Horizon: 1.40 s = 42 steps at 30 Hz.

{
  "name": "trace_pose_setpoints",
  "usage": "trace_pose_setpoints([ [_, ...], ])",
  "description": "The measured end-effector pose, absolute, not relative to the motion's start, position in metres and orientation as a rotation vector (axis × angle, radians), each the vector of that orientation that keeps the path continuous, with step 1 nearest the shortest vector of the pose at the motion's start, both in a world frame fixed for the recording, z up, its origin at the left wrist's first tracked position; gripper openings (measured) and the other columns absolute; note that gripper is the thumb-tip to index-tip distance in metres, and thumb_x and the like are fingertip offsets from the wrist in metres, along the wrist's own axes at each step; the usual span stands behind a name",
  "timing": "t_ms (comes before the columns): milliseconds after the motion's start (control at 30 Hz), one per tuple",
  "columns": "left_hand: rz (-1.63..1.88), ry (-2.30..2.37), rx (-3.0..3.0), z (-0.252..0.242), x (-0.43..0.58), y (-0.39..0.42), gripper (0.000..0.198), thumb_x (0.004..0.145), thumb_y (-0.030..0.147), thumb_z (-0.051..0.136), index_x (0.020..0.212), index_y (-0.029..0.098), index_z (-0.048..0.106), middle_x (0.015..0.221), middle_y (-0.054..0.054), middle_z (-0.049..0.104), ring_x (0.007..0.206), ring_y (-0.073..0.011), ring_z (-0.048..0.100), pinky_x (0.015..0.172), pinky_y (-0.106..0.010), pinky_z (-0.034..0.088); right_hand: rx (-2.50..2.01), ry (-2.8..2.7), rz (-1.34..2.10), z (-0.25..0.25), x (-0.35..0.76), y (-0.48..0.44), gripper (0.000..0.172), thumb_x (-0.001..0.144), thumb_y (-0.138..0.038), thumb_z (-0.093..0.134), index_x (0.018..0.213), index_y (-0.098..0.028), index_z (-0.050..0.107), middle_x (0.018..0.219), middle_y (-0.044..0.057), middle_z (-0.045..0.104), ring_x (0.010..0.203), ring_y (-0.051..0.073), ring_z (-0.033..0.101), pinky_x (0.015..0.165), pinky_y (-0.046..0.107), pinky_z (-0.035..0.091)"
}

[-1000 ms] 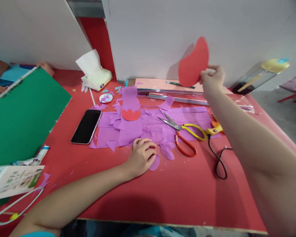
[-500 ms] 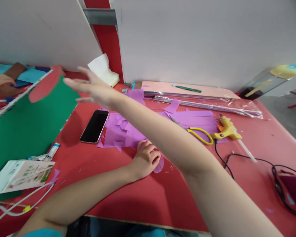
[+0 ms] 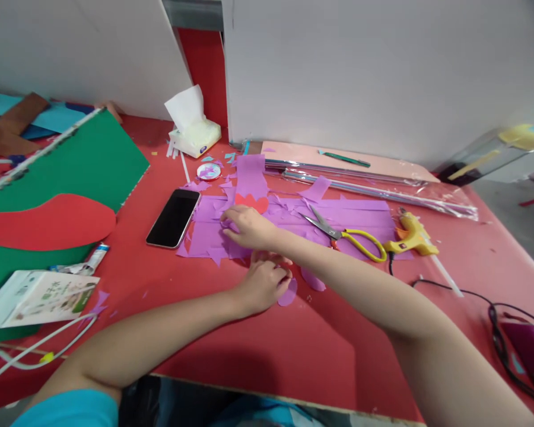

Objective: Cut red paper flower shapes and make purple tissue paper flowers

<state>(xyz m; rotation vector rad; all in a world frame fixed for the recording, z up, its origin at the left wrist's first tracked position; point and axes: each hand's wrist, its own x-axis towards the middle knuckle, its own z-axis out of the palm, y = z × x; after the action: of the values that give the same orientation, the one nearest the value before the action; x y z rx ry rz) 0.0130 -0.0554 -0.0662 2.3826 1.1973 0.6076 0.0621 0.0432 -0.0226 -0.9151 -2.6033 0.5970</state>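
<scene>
My left hand [image 3: 263,286] rests on the red table with its fingers curled in. Whatever is under those fingers is hidden. Purple paper ovals [image 3: 288,293] lie at its right side. Just above it, my right hand [image 3: 248,226] hovers or rests over purple paper strips [image 3: 360,216], fingers apart and loosely bent, with nothing visible in them. Beyond its knuckles shows a red scalloped paper piece [image 3: 251,203]. Yellow-handled scissors [image 3: 338,232] lie part open on the purple paper, right of my right hand. A black phone [image 3: 174,218] lies to the left.
At left, a long red paper cut-out [image 3: 48,222] lies on a green board [image 3: 102,151]. A tissue pack [image 3: 198,137] and a tape roll [image 3: 209,172] stand farther back. A yellow glue gun [image 3: 413,235] with a black cord is at right. Another person's fingers [image 3: 113,111] show behind the board.
My right hand has come back from the green board to the purple paper. The red cut-out, blurred above the board before, now lies on it. My left hand has stayed put.
</scene>
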Motion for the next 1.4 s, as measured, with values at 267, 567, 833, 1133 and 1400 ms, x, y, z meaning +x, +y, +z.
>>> trace_pose_setpoints([
  [267,0.593,1.305,2.269,-0.063,0.008,-0.048,0.022,0.083,0.027,0.045,0.094,0.019,0.062,0.093,-0.005,0.066,0.091,-0.0223,0.057,0.082,-0.037,0.041,-0.847,-2.789,0.669,0.019,0.096,0.014,0.010,0.081,-0.017,0.048,0.085,-0.013,0.057,0.083,0.006,0.062,0.073,0.015,0.054,0.064,0.025,0.040],
  [567,0.799,1.291,2.238,-0.052,0.010,-0.048,0.006,0.075,0.017,0.057,0.070,0.019,0.061,0.083,0.000,0.063,0.086,-0.0177,0.052,0.077,-0.035,0.035,-1.213,-2.651,0.169,-0.002,0.176,-0.035,0.007,0.075,-0.019,0.056,0.079,-0.016,0.060,0.106,0.011,0.057,0.101,0.028,0.045,0.080,0.042,0.036],
  [833,0.680,1.258,2.306,-0.051,0.011,-0.057,0.007,0.075,0.015,0.056,0.071,0.018,0.061,0.091,-0.001,0.062,0.093,-0.0191,0.050,0.078,-0.036,0.034,-1.104,-2.592,-0.029,-0.042,0.182,-0.056,0.013,0.077,-0.012,0.052,0.084,-0.017,0.062,0.118,0.009,0.053,0.111,0.029,0.037,0.090,0.049,0.030],
  [1133,0.627,1.330,2.445,-0.025,-0.018,-0.043,0.014,0.078,0.025,0.056,0.089,0.018,0.060,0.105,-0.007,0.056,0.101,-0.0218,0.050,0.089,-0.038,0.039,-1.010,-2.443,-0.056,-0.061,0.180,-0.067,0.013,0.078,-0.013,0.050,0.081,-0.018,0.062,0.109,0.010,0.056,0.105,0.027,0.040,0.089,0.048,0.032],
  [1400,1.544,2.510,1.246,-0.022,-0.179,-0.027,0.043,0.062,0.019,0.065,0.103,0.019,0.054,0.086,0.000,0.044,0.070,-0.0127,0.048,0.069,-0.034,0.046,-0.972,-2.407,0.054,-0.068,0.181,-0.067,0.009,0.076,-0.012,0.053,0.074,-0.017,0.060,0.105,0.010,0.056,0.103,0.025,0.041,0.086,0.046,0.034],
])
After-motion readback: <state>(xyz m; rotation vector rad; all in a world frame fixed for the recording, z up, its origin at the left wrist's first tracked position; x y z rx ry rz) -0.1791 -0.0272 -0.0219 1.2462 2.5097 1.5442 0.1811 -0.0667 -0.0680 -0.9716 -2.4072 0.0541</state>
